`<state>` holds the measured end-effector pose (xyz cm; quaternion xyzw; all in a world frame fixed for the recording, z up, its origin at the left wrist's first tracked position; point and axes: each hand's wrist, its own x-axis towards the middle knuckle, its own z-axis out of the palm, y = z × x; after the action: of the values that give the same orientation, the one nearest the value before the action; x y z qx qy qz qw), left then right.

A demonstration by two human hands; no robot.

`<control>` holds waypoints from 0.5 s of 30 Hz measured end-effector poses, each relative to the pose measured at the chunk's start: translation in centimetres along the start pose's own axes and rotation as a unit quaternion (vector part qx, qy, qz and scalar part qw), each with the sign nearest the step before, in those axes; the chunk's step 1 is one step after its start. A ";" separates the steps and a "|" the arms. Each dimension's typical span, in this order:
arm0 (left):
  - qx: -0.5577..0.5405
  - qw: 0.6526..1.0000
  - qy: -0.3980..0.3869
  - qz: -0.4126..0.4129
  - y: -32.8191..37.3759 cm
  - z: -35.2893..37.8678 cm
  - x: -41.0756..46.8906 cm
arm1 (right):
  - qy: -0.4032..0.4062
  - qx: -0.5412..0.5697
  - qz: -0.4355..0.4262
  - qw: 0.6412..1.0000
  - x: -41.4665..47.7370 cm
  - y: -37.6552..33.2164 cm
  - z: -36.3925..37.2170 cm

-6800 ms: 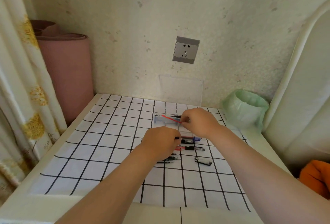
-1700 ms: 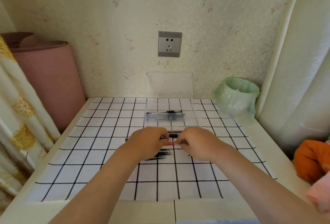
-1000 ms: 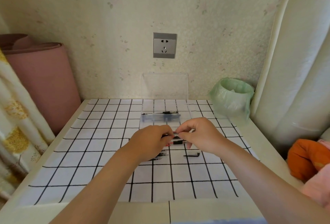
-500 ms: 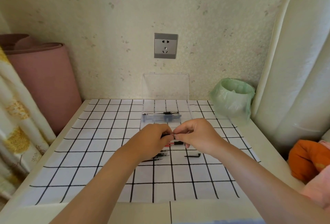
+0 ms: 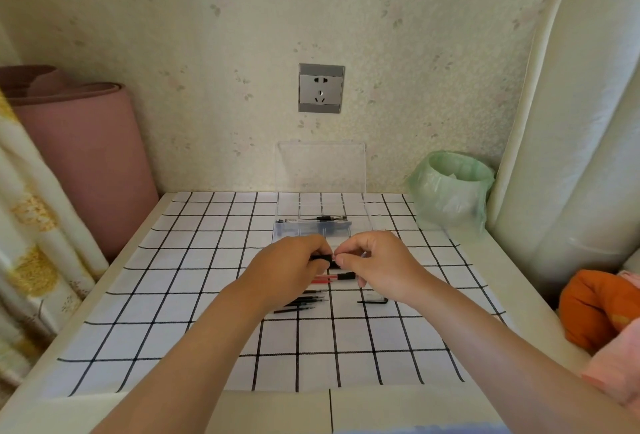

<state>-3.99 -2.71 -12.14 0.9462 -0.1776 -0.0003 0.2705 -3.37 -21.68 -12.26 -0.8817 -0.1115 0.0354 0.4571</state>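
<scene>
1. The left hand [image 5: 289,269] and the right hand [image 5: 382,267] meet over the middle of the checked cloth [image 5: 166,260]. Both pinch one black pen part [image 5: 323,258] with curled fingers and hold it up off the cloth.
2. Right under the hands lies a red pen [image 5: 327,278] with a black end. A bit closer to the person lie thin black refills [image 5: 301,300] and a small black bent piece [image 5: 374,301].
3. Just behind the hands sits a clear plastic box [image 5: 311,227] with a pen inside. Its lid [image 5: 320,167] stands up against the wall.
4. A green bin bag [image 5: 450,188] stands at the back right corner. A pink rolled mat [image 5: 79,156] stands off the table on the left.
5. The most open room is on the left half of the cloth and in the strip close to the person.
6. An orange cloth [image 5: 595,309] lies past the right table edge.
</scene>
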 end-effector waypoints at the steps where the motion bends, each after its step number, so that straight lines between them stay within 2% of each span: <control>1: 0.007 1.000 0.001 0.001 0.0 0.0 0.0 | -0.007 -0.009 -0.003 1.000 0.0 0.1 -0.1; 7: 0.014 1.000 -0.003 0.006 0.0 0.2 0.1 | -0.025 -0.034 -0.010 0.999 0.2 0.4 -0.4; 13: 0.009 1.000 -0.018 0.010 -0.3 0.3 0.2 | -0.073 -0.107 0.000 0.992 0.1 0.7 -0.5; 15: 0.017 1.000 -0.017 0.014 -0.3 0.3 0.2 | -0.058 -0.106 -0.011 0.993 0.1 0.7 -0.6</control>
<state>-3.73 -2.73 -12.54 0.9481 -0.1954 -0.0096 0.2508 -3.07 -22.57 -12.46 -0.9205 -0.1507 0.0696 0.3537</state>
